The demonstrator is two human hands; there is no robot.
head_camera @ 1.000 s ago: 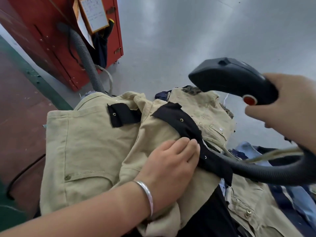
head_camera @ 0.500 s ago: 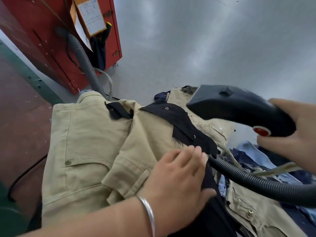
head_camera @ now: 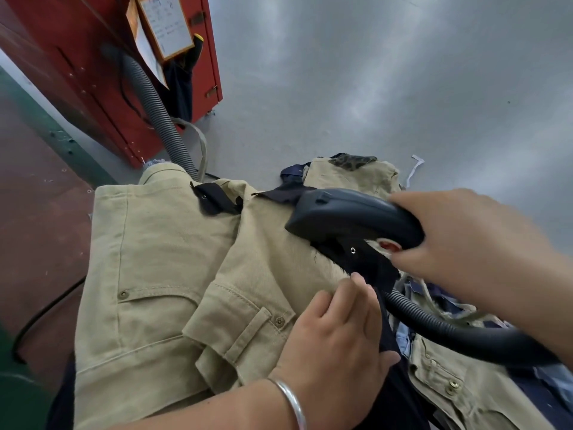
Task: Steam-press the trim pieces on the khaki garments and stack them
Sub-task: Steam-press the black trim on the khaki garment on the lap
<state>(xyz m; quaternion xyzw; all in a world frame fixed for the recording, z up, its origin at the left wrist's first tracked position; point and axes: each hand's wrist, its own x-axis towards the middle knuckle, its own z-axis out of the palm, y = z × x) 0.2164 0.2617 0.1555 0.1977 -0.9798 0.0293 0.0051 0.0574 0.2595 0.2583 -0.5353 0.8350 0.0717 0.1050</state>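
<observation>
Upper left of frame: white sheet point(head_camera: 167, 24) with ruled handwriting hangs on red cabinet point(head_camera: 93, 79). Marks too small and blurred to read. No other lettering legible.

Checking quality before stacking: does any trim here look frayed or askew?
Yes. The dark trim under the steam iron shows loose threads along its raw left edge. The smaller black patch on the left garment lies crumpled and tilted.
</observation>
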